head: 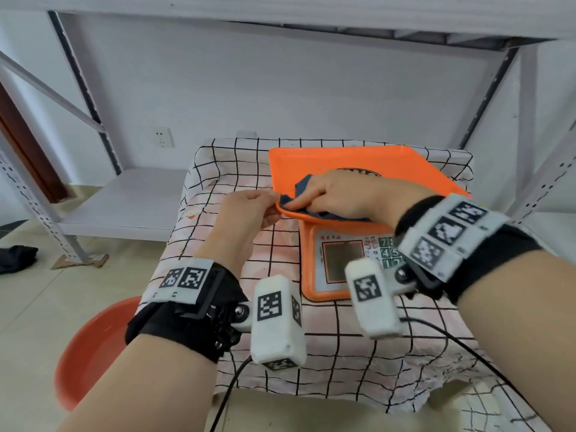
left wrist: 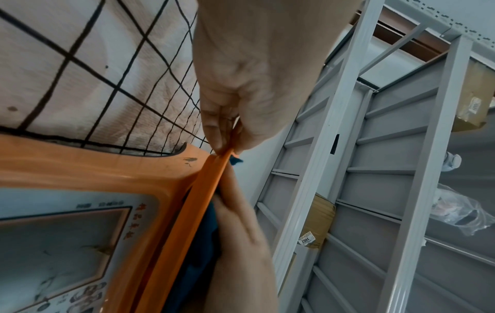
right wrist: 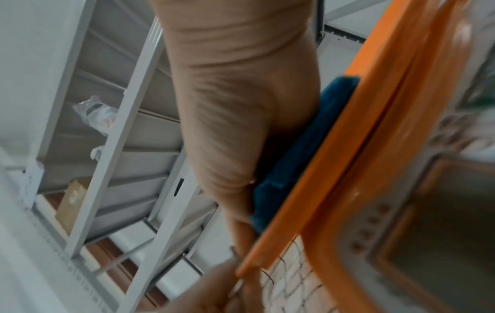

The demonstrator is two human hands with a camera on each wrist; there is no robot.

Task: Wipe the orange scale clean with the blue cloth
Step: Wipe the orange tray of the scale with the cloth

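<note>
1. Soft, even daylight fills all views; shadows are weak.
2. The head view is sharp, but straight lines bend at its edges.
3. The right wrist view is strongly blurred.

We've got the orange scale (head: 324, 263) sitting on the checked cloth, its tray (head: 358, 163) on top. The blue cloth (head: 299, 194) lies bunched at the tray's near-left corner.
</note>
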